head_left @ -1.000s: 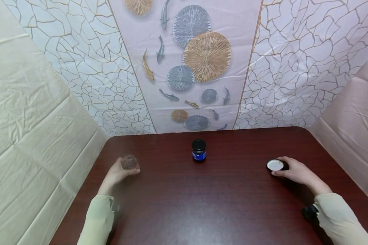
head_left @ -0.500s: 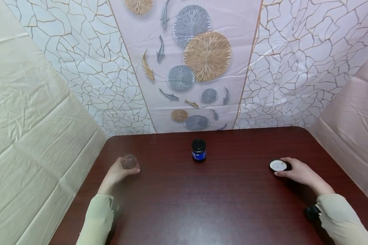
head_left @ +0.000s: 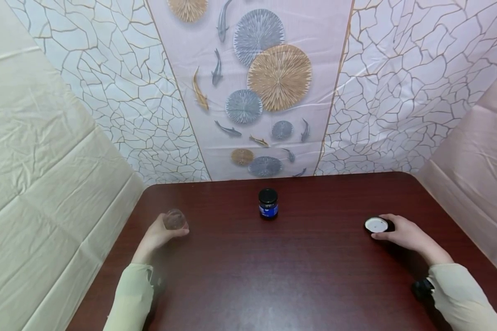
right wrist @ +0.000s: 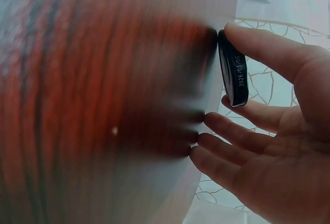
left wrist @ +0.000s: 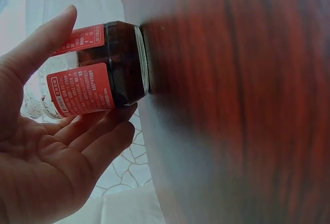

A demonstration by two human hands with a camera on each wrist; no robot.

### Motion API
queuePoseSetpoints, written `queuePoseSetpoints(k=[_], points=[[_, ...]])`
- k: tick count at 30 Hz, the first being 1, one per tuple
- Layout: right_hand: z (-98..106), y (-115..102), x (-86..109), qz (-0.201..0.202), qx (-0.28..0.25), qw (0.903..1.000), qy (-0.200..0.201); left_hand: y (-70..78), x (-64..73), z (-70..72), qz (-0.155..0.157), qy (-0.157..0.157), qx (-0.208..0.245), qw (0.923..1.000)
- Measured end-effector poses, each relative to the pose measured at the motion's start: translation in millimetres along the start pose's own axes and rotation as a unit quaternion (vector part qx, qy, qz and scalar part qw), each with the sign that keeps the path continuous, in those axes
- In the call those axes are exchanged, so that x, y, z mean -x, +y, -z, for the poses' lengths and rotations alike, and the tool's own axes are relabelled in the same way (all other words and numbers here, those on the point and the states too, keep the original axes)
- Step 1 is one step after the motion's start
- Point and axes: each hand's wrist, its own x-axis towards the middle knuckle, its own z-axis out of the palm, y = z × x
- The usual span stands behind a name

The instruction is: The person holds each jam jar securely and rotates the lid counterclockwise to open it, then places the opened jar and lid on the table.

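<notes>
Right hand (head_left: 401, 233) is pinching a black lid (head_left: 376, 225) between thumb and finger, pale inside facing up. Over the last second, lid and hand have been shifting a touch outward, to the person's right; most of that is showing in the first half-second, and now they're barely moving. Left hand (head_left: 158, 233) isn't visibly changing place: it's curling round a glass jar (left wrist: 85, 85), thumb on one side, fingers on the other. Jar is standing upright at the left part of the table (head_left: 273, 266), red labels showing, dark contents filling the lower part; no lid showing on it.

For the work in hand, my read: jar and lid are being held well apart, not being brought together, and the right hand is probably settling the lid at its spot. Neither grip is letting go. Whether the lid is touching the table or sitting just above it, can't tell; nor whether it's belonging to this jar.

Blue-labelled jar (head_left: 268, 203) is standing upright farther back, between the hands, black cap on, nobody touching it, not visibly moving across these frames
</notes>
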Motion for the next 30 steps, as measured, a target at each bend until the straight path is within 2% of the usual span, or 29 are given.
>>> queuePoseSetpoints(k=[14, 21, 30], points=[[1.4, -1.7, 4.4, -0.001, -0.009, 1.0, 0.003, -2.1, -0.9, -0.4, -0.01, -0.001, 0.003, 0.9999], [1.3, -1.4, 5.2, -0.004, -0.018, 0.9998, 0.004, -1.0, -2.6, -0.4, -0.026, -0.009, 0.011, 0.9996], [0.1, -0.2, 4.8, 0.001, -0.016, 0.9999, 0.006, -0.8, -0.5, -0.9, -0.008, -0.003, 0.007, 0.9999]])
